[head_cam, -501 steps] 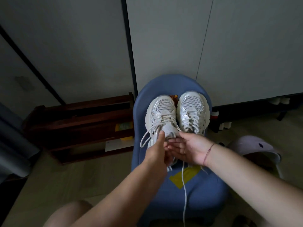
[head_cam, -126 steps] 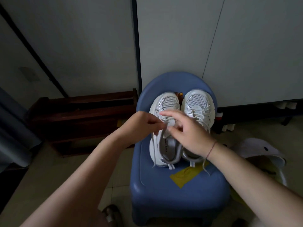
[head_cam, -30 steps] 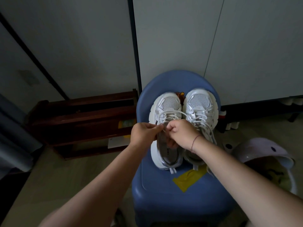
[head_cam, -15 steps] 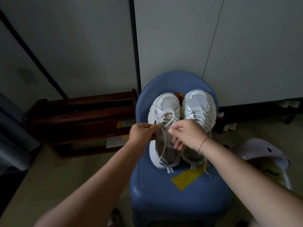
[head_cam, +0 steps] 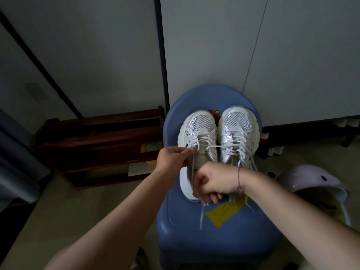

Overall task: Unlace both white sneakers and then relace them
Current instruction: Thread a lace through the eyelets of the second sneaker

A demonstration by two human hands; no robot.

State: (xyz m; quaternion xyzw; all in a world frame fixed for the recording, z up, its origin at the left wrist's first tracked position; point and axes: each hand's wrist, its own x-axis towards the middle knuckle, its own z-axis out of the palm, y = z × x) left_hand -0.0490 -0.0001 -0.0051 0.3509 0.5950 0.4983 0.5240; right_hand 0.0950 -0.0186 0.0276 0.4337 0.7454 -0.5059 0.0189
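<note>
White lace (head_cam: 202,215), left sneaker (head_cam: 202,122): your left hand (head_cam: 171,159) pinches it at eyelet, anchoring; right hand (head_cam: 212,182) fists slack toward chair (head_cam: 194,240) near edge.

No text, label or number can be read — anywhere.

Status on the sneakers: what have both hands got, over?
Left hand pinches lace at eyelets of left-side sneaker. Right hand grips lace lower, tail dangling over blue stool. Right-side sneaker laced. Nothing blocking.
</note>
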